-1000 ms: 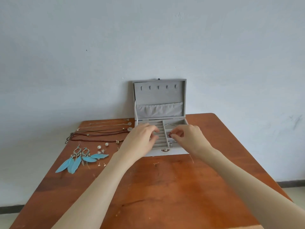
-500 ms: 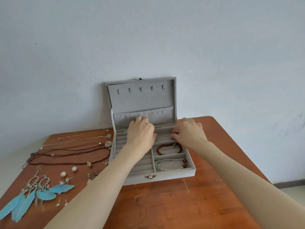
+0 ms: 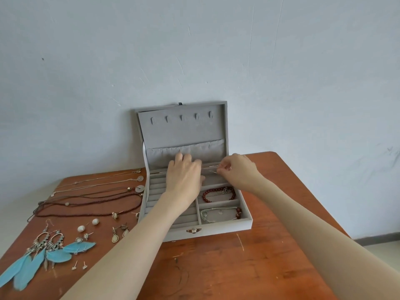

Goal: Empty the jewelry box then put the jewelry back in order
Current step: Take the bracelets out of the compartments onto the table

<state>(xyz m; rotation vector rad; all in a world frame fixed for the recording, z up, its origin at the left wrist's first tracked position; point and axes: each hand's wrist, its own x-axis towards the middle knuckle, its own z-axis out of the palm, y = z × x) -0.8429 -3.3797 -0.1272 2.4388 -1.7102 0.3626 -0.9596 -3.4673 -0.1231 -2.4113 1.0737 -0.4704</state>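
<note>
Fingers of the right hand pinch a thin silver chain over the back compartment of the jewelry box; the left hand lies beside them, its fingertips hidden. Two bracelets are back, just nearer than the fingers; necklaces and feather earrings wait well left. Half a second on, both hands sit slightly further back.

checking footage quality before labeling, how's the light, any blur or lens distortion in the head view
Head view: soft even daylight, no glare, only faint shadows under the jewelry box. Wide-angle lens bows the table edge and stretches the forearms. Slight softness on the left hand and right hand; the thin chain they handle is barely resolved.
</note>
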